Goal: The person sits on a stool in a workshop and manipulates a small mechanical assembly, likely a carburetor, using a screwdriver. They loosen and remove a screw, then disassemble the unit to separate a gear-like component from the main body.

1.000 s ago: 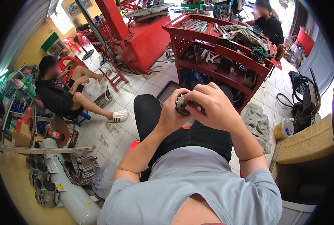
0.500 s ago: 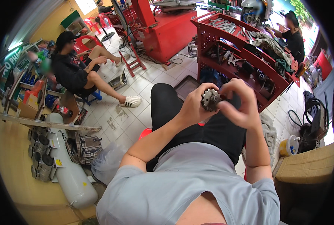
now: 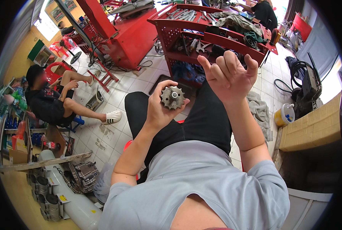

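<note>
In front of my lap, my left hand (image 3: 156,109) is closed around a grey metal gear (image 3: 165,100). The gear has blunt teeth round its rim, and a short threaded stud with a nut stands out of its middle. Its toothed face points up toward me; my palm hides the underside. My right hand (image 3: 229,78) is raised off to the right, apart from the gear, palm toward me. Its fingers are partly bent and spread, and nothing shows in them.
Ahead stands a red tool trolley (image 3: 159,23) with spanners (image 3: 184,14) and rags (image 3: 238,22). A person (image 3: 50,97) sits at the left near a white gas cylinder (image 3: 73,203). At the right are a yellow-and-white bucket (image 3: 284,115) and a cardboard box (image 3: 313,122).
My right hand has come off the gear and risen up and to the right. My left hand has shifted left in the picture with the gear. The view has turned toward the right.
</note>
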Action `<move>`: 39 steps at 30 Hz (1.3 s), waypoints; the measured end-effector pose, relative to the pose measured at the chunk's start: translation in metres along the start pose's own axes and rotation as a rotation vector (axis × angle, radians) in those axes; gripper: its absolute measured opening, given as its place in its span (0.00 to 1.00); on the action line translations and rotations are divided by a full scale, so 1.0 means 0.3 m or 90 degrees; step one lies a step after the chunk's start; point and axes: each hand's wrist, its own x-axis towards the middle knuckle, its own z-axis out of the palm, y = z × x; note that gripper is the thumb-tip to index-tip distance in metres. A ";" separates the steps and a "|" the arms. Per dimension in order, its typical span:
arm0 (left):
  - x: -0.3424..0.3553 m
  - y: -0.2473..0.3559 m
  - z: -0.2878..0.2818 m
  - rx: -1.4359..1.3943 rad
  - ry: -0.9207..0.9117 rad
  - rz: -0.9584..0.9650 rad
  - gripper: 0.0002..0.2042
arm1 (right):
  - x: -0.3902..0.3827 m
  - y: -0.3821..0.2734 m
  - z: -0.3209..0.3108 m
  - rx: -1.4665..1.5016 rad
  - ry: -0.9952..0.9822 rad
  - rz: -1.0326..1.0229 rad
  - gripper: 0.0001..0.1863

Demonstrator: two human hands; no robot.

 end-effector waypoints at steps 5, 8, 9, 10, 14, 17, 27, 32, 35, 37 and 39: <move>0.002 0.003 0.001 0.014 -0.002 -0.001 0.26 | 0.003 0.004 0.010 -0.032 0.003 -0.022 0.22; -0.004 0.000 -0.011 0.008 -0.001 -0.013 0.26 | -0.001 0.009 0.030 -0.063 0.034 0.014 0.21; -0.003 -0.002 -0.006 0.020 0.001 -0.004 0.26 | -0.002 0.008 0.042 -0.068 0.042 0.040 0.20; -0.005 -0.001 -0.011 0.042 0.010 -0.001 0.27 | -0.005 0.013 0.039 -0.071 0.020 0.049 0.20; 0.001 0.007 -0.006 -0.037 -0.023 0.020 0.27 | -0.036 0.016 0.044 -0.387 0.047 0.036 0.21; -0.003 0.028 -0.031 -0.109 -0.056 0.099 0.26 | -0.029 0.045 0.034 -0.512 -0.023 0.052 0.22; -0.006 0.064 -0.043 -0.128 -0.087 0.274 0.24 | -0.033 0.062 0.093 -0.710 -0.171 0.120 0.25; -0.012 0.059 -0.043 -0.108 -0.085 0.288 0.25 | -0.044 0.066 0.101 -0.747 -0.177 0.087 0.24; -0.016 0.053 -0.043 -0.104 -0.082 0.284 0.25 | -0.044 0.070 0.103 -0.758 -0.191 0.073 0.23; -0.010 0.060 -0.039 -0.113 -0.074 0.292 0.24 | -0.046 0.068 0.104 -0.759 -0.194 0.073 0.23; -0.012 0.058 -0.038 -0.113 -0.068 0.291 0.24 | -0.045 0.073 0.104 -0.751 -0.190 0.064 0.22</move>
